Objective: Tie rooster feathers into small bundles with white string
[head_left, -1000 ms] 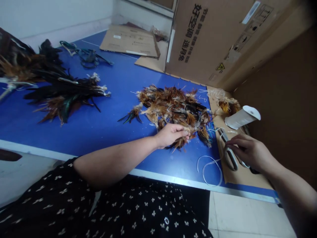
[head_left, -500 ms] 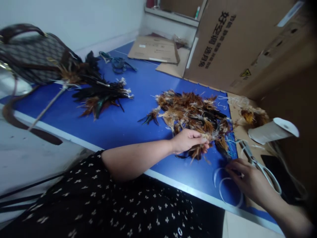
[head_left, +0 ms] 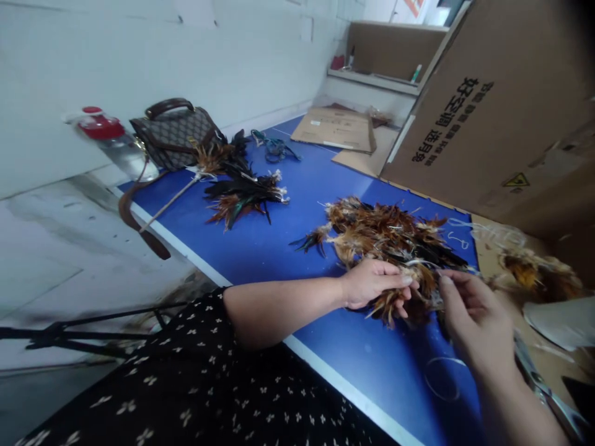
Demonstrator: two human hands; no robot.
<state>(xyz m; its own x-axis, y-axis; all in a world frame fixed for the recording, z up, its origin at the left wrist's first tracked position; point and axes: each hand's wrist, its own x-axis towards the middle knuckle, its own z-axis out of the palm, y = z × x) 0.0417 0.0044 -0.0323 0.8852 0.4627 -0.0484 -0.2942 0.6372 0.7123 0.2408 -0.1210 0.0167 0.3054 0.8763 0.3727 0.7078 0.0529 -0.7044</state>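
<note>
Brown feathers [head_left: 387, 306] in a small bunch are pinched between the thumb and fingers of my left hand [head_left: 374, 282], their pale tied end near my fingertips. My right hand [head_left: 474, 316] is just to the right, thumb and forefinger closed on a white string [head_left: 422, 262] that arcs over to the bunch. A loop of thin white line [head_left: 427, 376] hangs below, over the blue table. Behind my hands lies a heap of brown and black feather bunches [head_left: 376, 226].
Scissors [head_left: 534, 375] and a white spool [head_left: 562, 322] sit to the right on cardboard. Dark feather bunches [head_left: 246, 192], a stick [head_left: 170, 204], a handbag [head_left: 181, 133] and a red-capped bottle [head_left: 116, 145] are at the left. A large carton [head_left: 469, 136] stands behind.
My right hand has risen from the table's right edge to beside my left hand, bringing the string to the feather bunch. The view has swung right-to-left, showing more of the wall and bottle.
</note>
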